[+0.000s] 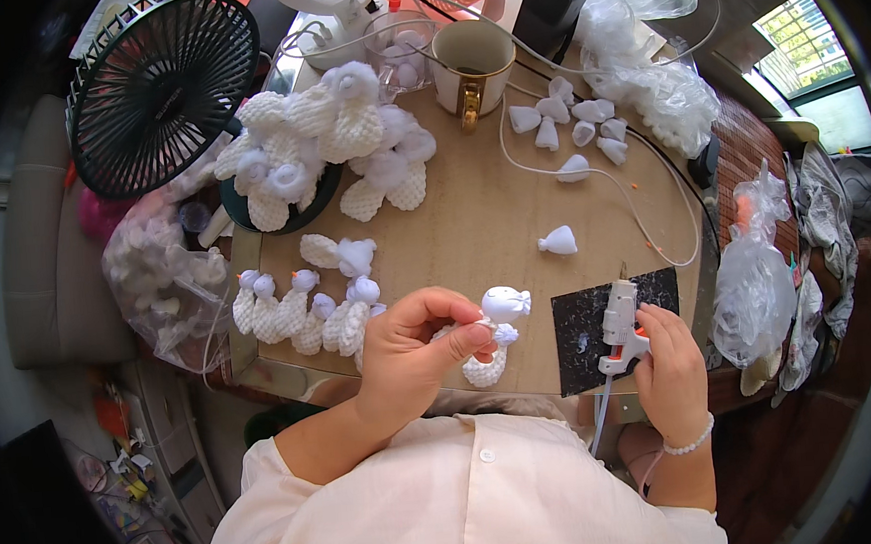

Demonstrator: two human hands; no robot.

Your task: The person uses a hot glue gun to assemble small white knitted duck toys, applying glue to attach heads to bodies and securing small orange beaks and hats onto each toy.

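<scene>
Between its thumb and fingers, my left hand [425,347] pinches a small white crocheted piece, mostly hidden by the fingers. A white fabric-covered ball head [505,304] with a gathered end is just beyond the fingertips. Below it lies another small crocheted piece [485,371] with a white gathered tuft. My right hand [670,370] has its fingers at the handle of a white hot glue gun [622,320], whose nozzle points away from me over a dark mat [574,338]. Whether the hand grips the glue gun firmly is unclear.
Small crocheted figures [277,317] stand at the left, beyond them larger fluffy white pieces [336,117]. White wrapped balls [559,240] lie right of centre. A mug [471,64], a black fan [163,94], cables and plastic bags [754,290] surround the work surface.
</scene>
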